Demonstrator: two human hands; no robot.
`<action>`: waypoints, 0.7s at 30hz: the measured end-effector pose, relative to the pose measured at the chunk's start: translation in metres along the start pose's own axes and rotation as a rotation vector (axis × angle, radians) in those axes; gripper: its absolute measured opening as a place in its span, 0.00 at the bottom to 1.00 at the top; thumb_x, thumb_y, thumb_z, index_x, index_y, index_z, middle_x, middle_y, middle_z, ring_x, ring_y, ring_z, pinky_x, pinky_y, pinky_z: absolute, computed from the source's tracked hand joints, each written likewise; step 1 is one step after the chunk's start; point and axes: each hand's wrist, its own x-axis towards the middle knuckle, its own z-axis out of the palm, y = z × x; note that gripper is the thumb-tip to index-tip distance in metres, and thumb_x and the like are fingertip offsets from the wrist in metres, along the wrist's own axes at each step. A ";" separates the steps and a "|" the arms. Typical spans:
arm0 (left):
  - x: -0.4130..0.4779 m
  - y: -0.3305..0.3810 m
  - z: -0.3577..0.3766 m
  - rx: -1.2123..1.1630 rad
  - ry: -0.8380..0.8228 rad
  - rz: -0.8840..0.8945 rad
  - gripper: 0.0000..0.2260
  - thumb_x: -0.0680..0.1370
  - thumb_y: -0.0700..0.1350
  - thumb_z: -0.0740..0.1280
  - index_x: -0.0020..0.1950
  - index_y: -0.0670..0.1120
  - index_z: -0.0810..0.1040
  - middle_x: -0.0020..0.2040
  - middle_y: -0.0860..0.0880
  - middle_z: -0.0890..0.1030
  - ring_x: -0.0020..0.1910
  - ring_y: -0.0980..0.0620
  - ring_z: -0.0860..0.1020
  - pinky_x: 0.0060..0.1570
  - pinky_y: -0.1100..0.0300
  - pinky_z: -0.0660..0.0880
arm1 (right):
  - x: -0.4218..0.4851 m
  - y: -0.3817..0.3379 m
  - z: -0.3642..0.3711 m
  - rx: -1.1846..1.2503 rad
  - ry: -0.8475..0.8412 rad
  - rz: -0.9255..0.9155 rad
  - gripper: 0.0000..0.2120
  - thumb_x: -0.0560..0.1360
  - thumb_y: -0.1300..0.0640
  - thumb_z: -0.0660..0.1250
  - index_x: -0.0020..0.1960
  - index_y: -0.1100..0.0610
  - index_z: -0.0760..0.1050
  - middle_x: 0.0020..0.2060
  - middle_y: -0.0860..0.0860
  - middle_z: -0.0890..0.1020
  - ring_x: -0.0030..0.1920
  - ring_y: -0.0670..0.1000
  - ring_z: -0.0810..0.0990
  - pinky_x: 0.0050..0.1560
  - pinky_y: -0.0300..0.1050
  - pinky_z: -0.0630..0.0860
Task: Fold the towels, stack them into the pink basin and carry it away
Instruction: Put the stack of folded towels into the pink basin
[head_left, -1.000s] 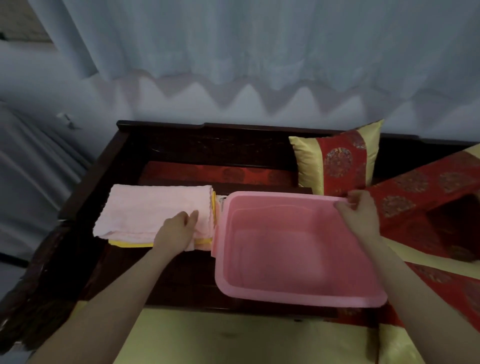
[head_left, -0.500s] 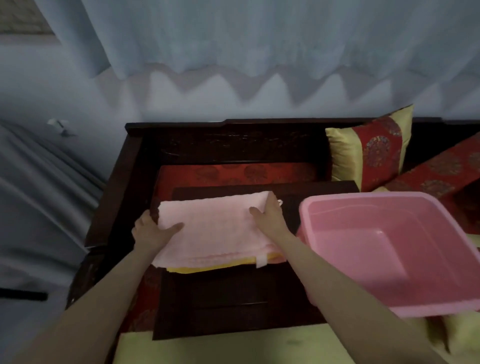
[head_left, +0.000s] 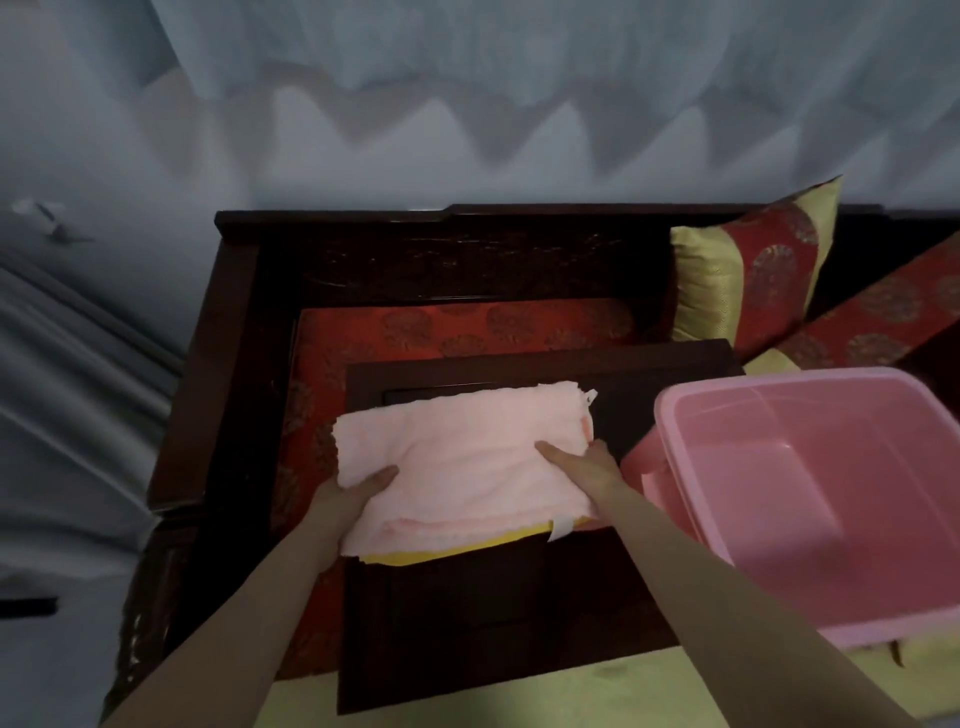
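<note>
A stack of folded towels lies on the dark wooden low table (head_left: 467, 613): a pale pink towel (head_left: 467, 457) on top, a yellow towel (head_left: 415, 556) showing at its near edge. My left hand (head_left: 353, 493) grips the stack's left near side, thumb on top. My right hand (head_left: 587, 467) grips its right side, fingers under the edge. The empty pink basin (head_left: 883, 384) sits to the right, its handle close to my right wrist.
A red and gold pillow (head_left: 753, 270) leans at the back right on the dark wooden couch (head_left: 415, 244). Red patterned cushion (head_left: 467, 332) lies behind the low table. Pale curtains hang behind and at left.
My right hand left the basin rim and came to the towel stack. Both hands shifted nearer along its sides and now grip it. The view swung left, so the basin sits at right.
</note>
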 end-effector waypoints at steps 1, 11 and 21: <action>-0.001 0.000 0.000 -0.004 0.005 0.017 0.32 0.68 0.50 0.76 0.68 0.41 0.70 0.63 0.43 0.76 0.53 0.47 0.75 0.57 0.54 0.73 | 0.000 0.001 -0.002 0.035 -0.025 0.028 0.57 0.47 0.34 0.79 0.66 0.61 0.66 0.60 0.56 0.77 0.58 0.57 0.78 0.60 0.53 0.76; -0.012 -0.002 -0.070 -0.114 -0.230 -0.256 0.34 0.55 0.47 0.83 0.59 0.43 0.79 0.56 0.40 0.82 0.57 0.40 0.79 0.62 0.42 0.72 | -0.025 0.011 0.024 0.101 -0.255 0.173 0.58 0.34 0.37 0.82 0.61 0.56 0.74 0.55 0.54 0.81 0.52 0.55 0.82 0.57 0.53 0.79; -0.039 -0.021 -0.104 -0.039 -0.192 -0.227 0.31 0.62 0.50 0.77 0.62 0.42 0.75 0.53 0.41 0.83 0.53 0.41 0.81 0.60 0.45 0.73 | -0.072 -0.008 0.047 0.101 -0.277 0.057 0.45 0.55 0.46 0.82 0.65 0.57 0.65 0.49 0.49 0.76 0.50 0.51 0.79 0.54 0.50 0.79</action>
